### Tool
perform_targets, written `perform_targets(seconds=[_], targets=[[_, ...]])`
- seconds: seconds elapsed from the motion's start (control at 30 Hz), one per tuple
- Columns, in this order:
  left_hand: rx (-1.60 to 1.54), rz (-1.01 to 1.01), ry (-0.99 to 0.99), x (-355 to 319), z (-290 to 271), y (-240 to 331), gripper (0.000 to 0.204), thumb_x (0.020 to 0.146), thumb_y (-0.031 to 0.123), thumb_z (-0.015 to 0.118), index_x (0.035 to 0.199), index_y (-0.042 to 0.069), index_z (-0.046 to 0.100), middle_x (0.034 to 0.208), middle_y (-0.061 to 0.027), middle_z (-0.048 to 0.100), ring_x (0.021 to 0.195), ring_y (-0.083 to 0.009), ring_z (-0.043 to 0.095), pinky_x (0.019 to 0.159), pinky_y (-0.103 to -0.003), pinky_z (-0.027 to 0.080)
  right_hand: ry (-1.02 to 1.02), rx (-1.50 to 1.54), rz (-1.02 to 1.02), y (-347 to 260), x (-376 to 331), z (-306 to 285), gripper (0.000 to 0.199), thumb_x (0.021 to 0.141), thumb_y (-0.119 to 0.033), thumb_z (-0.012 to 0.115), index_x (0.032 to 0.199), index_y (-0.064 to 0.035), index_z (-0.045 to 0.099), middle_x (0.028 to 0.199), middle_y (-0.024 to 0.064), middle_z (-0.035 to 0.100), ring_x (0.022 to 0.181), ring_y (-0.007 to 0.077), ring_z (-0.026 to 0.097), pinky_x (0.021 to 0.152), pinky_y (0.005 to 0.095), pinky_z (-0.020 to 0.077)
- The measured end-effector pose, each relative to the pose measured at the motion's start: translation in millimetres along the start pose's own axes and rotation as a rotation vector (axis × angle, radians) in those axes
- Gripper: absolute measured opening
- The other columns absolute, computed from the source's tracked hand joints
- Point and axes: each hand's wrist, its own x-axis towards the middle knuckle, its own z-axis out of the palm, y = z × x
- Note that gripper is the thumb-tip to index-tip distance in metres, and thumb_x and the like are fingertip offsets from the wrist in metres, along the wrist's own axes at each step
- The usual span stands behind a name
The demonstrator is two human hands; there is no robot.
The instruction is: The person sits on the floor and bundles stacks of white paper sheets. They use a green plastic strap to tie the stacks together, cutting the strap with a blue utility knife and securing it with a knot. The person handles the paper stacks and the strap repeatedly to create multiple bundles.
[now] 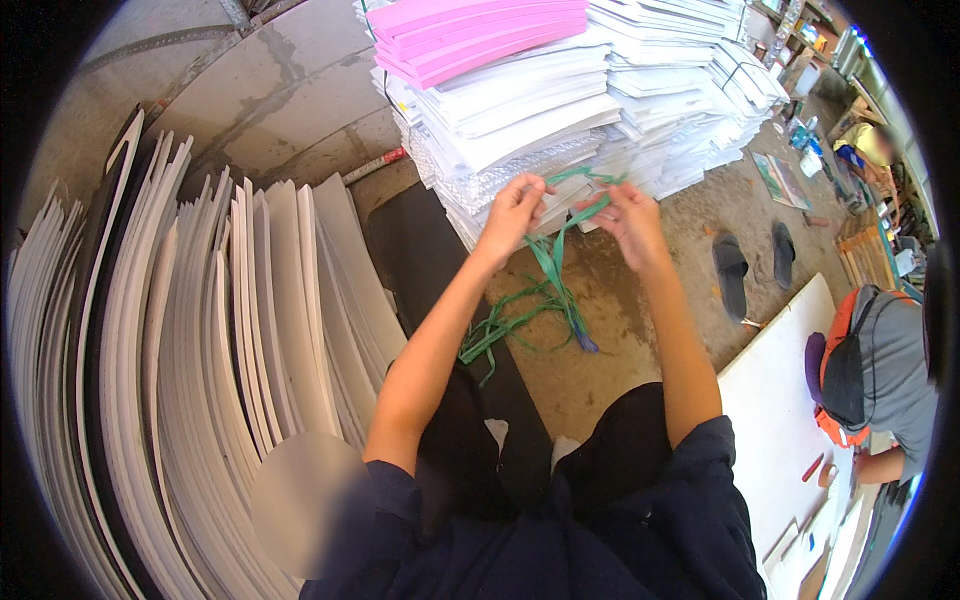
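Now, left hand: its fingers are pinched together on the green ribbon, held up just in front of the white sheets.
Right hand: fingers bent and gripping another stretch of the same ribbon; how many strands they pinch is too blurred to tell.
Green ribbon's place: strung between the two hands, its loose lengths hanging in loops over the floor, toward the dark strip on the left.
Tangle risk: those crossed loops could draw into a knot if one end is pulled hard while another is caught.
Slip risk: thin, smooth-looking strands might slide out if either pinch loosens.
Stack risk: the white sheets lie with uneven edges, so a snagged ribbon or a bump could shift the upper ones.
Ribbon count: one tangle, its strands too crossed to number.
Pink sheets: one pile, several layers, exact number unclear.
White piles: at least two, side by side.
Upright sheets: one long row, too many to count.
Slippers: two, dark.
Other people: two, one in a grey shirt beside the white counter, one farther back.
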Motion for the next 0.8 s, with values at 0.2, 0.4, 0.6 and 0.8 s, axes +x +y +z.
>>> perform_targets(seconds=[0.2,0.4,0.6,0.8], targets=[[1.035,0.296,-0.079,-21.3,-76.8,-20.8,0.019,0.084,0.021,0.050,0.090,0.004,0.057,0.082,-0.0164,0.060,0.072,-0.0358,0.057,0.063,-0.040,0.046,0.443,0.210,-0.159,-1.6,2.3,-150.3,0.026,0.086,-0.004,0.037,0.108,0.0059,0.045,0.063,-0.0018,0.033,0.052,0.0083,0.032,0.048,0.0228,0.0302],[1.611,0.200,-0.368,-94.3,-196.2,-87.5,0.012,0.082,0.019,0.051,0.087,0.008,0.054,0.073,-0.0087,0.059,0.072,-0.0265,0.060,0.060,-0.038,0.049,0.949,-0.182,-0.169,52.5,-52.4,-292.8,0.019,0.090,-0.016,0.040,0.097,-0.0033,0.053,0.058,-0.0033,0.037,0.045,0.0063,0.035,0.040,0.0214,0.0281],[1.359,-0.004,-0.293,-97.5,-166.1,-177.5,0.027,0.076,0.015,0.059,0.101,0.007,0.055,0.094,-0.0129,0.054,0.089,-0.0297,0.054,0.076,-0.039,0.045,0.930,-0.972,0.204,134.4,-101.7,-459.8,0.033,0.089,-0.028,0.045,0.103,0.0017,0.051,0.070,0.0053,0.049,0.055,0.0133,0.048,0.048,0.0285,0.0386],[1.114,0.108,-0.203,-99.1,-80.8,-163.5,0.032,0.076,0.018,0.061,0.105,0.005,0.053,0.103,-0.0134,0.049,0.098,-0.0314,0.047,0.082,-0.041,0.038,0.480,-1.628,-0.248,224.0,-75.8,-273.3,0.038,0.083,-0.023,0.053,0.108,0.0048,0.048,0.104,0.0224,0.052,0.099,0.0346,0.047,0.085,0.0416,0.0371]])
